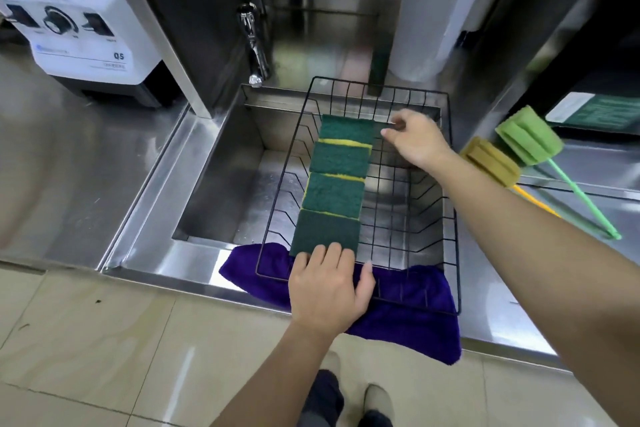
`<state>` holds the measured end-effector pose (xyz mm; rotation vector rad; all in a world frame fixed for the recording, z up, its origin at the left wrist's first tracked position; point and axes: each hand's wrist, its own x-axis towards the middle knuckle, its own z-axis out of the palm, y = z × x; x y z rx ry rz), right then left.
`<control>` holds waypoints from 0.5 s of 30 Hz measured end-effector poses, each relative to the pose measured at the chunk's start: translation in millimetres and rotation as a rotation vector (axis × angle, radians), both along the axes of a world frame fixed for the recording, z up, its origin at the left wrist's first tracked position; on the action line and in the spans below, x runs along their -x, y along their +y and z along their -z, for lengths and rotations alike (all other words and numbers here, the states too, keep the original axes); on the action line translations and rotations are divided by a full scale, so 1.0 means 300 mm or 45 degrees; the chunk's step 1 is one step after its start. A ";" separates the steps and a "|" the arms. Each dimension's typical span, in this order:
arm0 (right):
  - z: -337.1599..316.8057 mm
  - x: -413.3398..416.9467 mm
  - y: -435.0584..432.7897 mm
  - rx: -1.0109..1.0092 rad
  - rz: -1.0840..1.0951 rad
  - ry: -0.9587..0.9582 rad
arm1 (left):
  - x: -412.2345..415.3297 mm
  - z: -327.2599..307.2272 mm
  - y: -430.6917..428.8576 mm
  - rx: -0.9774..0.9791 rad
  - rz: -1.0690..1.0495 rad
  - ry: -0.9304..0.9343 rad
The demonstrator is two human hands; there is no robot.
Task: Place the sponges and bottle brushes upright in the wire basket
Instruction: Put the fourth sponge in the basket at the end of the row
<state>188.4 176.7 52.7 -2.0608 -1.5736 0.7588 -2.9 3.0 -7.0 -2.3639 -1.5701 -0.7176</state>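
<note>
A left hand point(325, 284) rests open-fingered on the nearest of four green sponges point(337, 180) leaning in a row inside the wire basket point(450, 218) over the sink, while the right hand point(414, 142), fingers loosely curled and empty, hovers farther in, two bottle brushes point(512, 152) lying on the surface beyond.

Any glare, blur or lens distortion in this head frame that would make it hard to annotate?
Head view: wide-angle bending bows the counter edge and stretches the right forearm; ceiling-light glare streaks the floor tiles and the steel sink; the left border is smeared; sponges, wire basket and both brushes stay sharp enough.
</note>
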 end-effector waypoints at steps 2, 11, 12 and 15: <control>-0.037 -0.042 -0.043 -0.085 0.034 -0.052 | 0.002 -0.001 0.001 0.006 0.004 0.006; -0.051 -0.306 -0.309 -0.034 0.255 -0.332 | -0.006 -0.003 0.002 -0.043 0.033 0.046; -0.032 -0.334 -0.333 0.024 0.267 -0.303 | -0.005 -0.001 0.000 -0.050 0.034 0.051; 0.007 -0.390 -0.400 0.140 0.271 -0.075 | -0.005 0.002 0.001 -0.062 0.033 0.055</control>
